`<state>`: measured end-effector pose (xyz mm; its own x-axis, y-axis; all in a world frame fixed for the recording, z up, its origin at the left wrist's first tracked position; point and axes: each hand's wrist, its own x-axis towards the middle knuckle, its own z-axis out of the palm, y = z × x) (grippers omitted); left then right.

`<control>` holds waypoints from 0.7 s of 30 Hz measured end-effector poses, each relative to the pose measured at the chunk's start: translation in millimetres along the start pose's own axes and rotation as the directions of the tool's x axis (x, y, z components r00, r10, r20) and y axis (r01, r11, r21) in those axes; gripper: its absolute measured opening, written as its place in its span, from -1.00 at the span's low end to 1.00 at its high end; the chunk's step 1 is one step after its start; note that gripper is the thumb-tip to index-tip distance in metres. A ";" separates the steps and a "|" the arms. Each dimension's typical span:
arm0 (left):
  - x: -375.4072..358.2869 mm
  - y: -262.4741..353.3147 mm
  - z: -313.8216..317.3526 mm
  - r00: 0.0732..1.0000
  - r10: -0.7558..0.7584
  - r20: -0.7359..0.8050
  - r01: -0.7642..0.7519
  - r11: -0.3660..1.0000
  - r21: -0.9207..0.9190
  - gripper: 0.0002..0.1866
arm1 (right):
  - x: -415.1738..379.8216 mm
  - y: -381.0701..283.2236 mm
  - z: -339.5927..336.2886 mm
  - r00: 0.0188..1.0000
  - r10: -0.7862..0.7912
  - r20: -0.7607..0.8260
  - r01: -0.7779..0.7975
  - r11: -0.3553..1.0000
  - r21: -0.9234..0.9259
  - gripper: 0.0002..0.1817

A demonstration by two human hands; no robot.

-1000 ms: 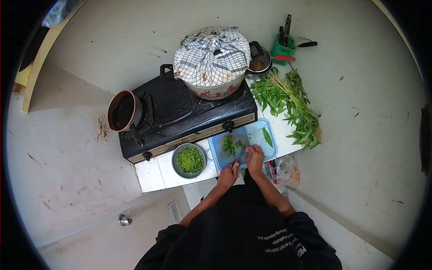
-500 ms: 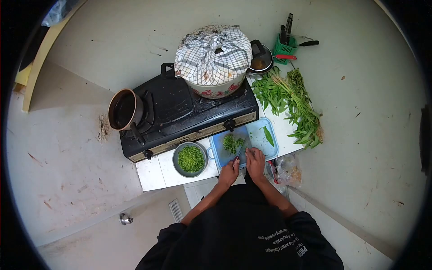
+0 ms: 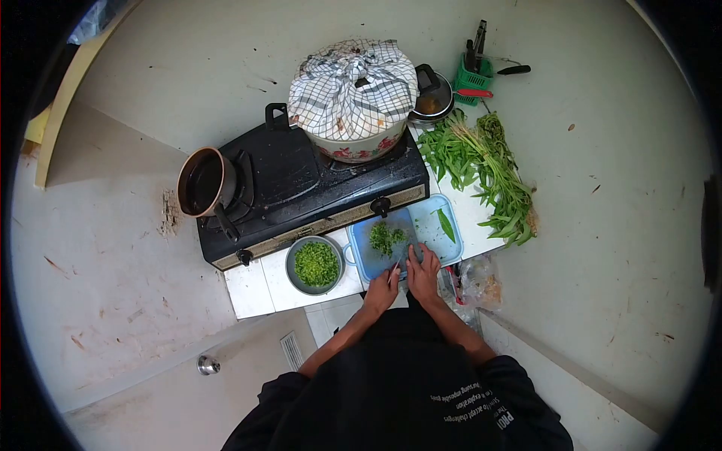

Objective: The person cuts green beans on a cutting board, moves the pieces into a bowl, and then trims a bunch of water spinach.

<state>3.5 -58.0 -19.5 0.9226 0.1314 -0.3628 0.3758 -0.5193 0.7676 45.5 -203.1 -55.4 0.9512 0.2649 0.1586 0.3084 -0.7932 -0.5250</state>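
My left hand (image 3: 381, 290) is closed on a knife (image 3: 395, 266) with a pinkish handle, over the near edge of the blue cutting board (image 3: 362, 259). Its blade is hard to make out against the board. Beside it, my right hand (image 3: 423, 274) has its fingers stretched forward and apart, fingertips at the board. Just beyond the hands lies a small heap of chopped greens (image 3: 386, 237). On the board's lighter right part rests a single long green leaf (image 3: 446, 225). A grey bowl (image 3: 290, 279) of finely chopped greens (image 3: 316, 263) stands left of the board.
A black two-burner stove (image 3: 286, 165) carries a saucepan (image 3: 226, 180) of dark liquid and a large cloth-covered pot (image 3: 363, 149). Bunches of leafy greens (image 3: 496, 173) lie at right. Behind them are a lidded pan (image 3: 432, 101) and a green utensil basket (image 3: 470, 79). Plastic bags (image 3: 481, 282) sit below.
The knife has drawn back towards me and tilted, so its blade shows less. Both hands stay over the board's near edge, with the right fingers shifted slightly.
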 end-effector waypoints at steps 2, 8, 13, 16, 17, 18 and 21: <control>-6.8 -12.2 9.7 0.999 0.046 -0.004 -0.046 0.999 0.009 -0.51 | -4.2 4.1 2.8 0.999 -0.005 0.049 0.005 1.000 -0.001 -0.52; 2.1 -5.7 9.9 0.997 -0.071 -0.010 0.072 0.997 0.005 -0.49 | -9.2 9.7 10.5 0.992 0.001 0.129 -0.006 0.999 0.041 -0.44; -4.9 -8.1 11.0 1.000 0.017 0.003 -0.017 0.999 -0.037 -0.48 | -10.6 14.0 9.7 0.986 -0.005 0.166 -0.007 0.997 0.076 -0.42; -5.4 -14.2 15.7 0.998 0.057 -0.003 -0.057 0.997 -0.047 -0.49 | -11.9 13.8 8.7 0.986 -0.004 0.164 -0.009 0.997 0.078 -0.41; -4.6 -15.3 16.4 0.998 0.058 0.000 -0.058 0.997 -0.053 -0.49 | -12.1 13.3 8.1 0.987 -0.006 0.164 -0.007 0.997 0.081 -0.41; -4.3 -11.6 15.5 0.999 0.032 -0.006 -0.033 0.999 -0.025 -0.49 | -12.6 13.4 7.7 0.986 -0.008 0.166 -0.006 0.997 0.082 -0.41; -0.4 -4.1 11.6 1.000 -0.014 -0.018 0.014 1.000 0.011 -0.49 | -10.7 12.3 7.3 0.986 -0.007 0.169 -0.006 0.997 0.075 -0.41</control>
<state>0.6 -65.7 -28.6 0.9187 0.1539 -0.3637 0.3877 -0.5267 0.7565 39.1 -211.7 -69.7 0.9331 0.3591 0.0182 0.3006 -0.7513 -0.5875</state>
